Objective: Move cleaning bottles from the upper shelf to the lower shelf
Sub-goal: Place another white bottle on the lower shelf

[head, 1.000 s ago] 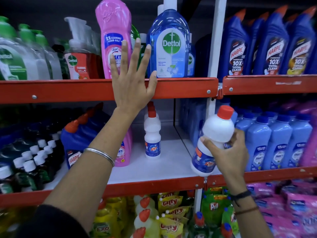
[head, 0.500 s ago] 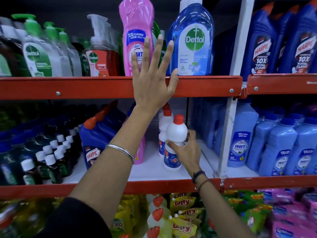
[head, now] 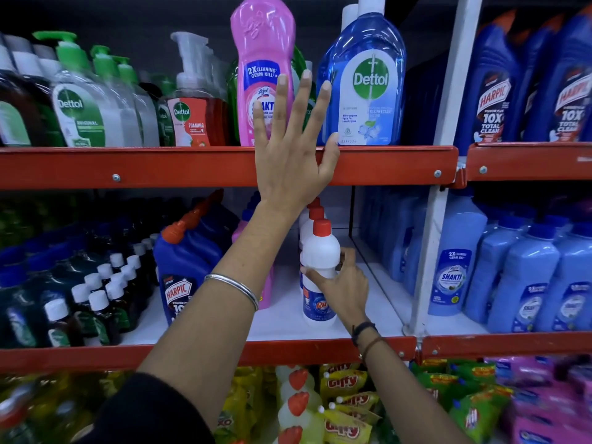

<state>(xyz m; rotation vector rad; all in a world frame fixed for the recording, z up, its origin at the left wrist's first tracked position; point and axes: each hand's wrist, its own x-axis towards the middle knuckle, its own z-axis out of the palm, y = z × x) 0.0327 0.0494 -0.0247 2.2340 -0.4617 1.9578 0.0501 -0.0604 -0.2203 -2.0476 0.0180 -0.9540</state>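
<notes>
A white bottle with a red cap [head: 320,254] stands upright on the white lower shelf [head: 282,318], at the front of a short row of the same bottles. My right hand [head: 344,288] is wrapped around its middle. My left hand [head: 290,149] is open with fingers spread, resting flat against the red edge of the upper shelf [head: 192,166]. Its fingertips reach up in front of a tall pink bottle [head: 261,65] and beside a blue Dettol bottle [head: 368,84], both standing on the upper shelf.
Dettol pump bottles [head: 86,104] fill the upper shelf's left. Blue Harpic bottles [head: 184,267] and small dark bottles [head: 99,299] crowd the lower shelf's left. A white upright post [head: 439,200] divides off pale blue Shakti bottles [head: 512,270]. Refill pouches [head: 346,398] lie below.
My right hand carried the white bottle from in front of the post leftward and back onto the lower shelf, and it now stands there. My left hand stayed on the upper shelf edge.
</notes>
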